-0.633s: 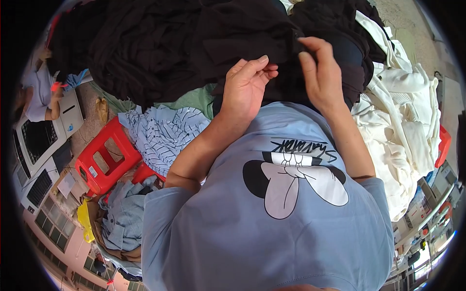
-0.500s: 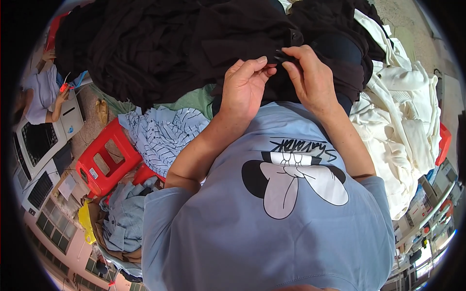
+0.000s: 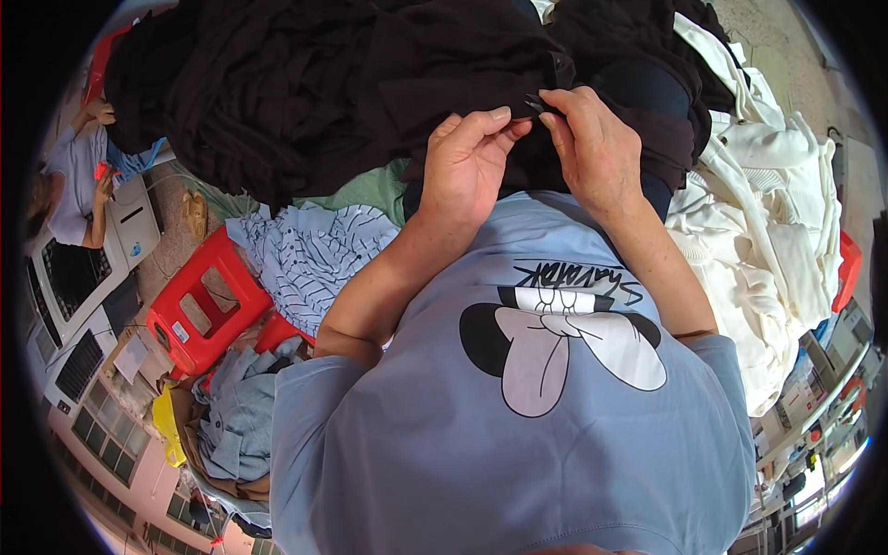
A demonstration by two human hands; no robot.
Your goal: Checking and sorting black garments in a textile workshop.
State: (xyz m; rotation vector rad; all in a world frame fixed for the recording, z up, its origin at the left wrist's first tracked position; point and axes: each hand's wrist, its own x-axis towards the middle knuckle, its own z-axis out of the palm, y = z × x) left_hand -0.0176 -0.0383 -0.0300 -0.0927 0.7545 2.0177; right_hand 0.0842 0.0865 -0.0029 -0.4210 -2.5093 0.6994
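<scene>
Black cloth [image 3: 444, 79] is heaped, unfolded, with white garments [image 3: 754, 240] beyond its right edge. Small dark tool [image 3: 535, 104] is pinched in right hand [image 3: 597, 143], above cloth's near edge. Left hand [image 3: 461, 171] is curled, thumb near fingertips, beside tool; whether cloth is gripped cannot be told. Progress, as judged: tool is readied at cloth; no cut is seen; finished and unfinished parts cannot be distinguished.

Blk txt [image 3: 583, 279] on blue tee [image 3: 527, 453]
</scene>
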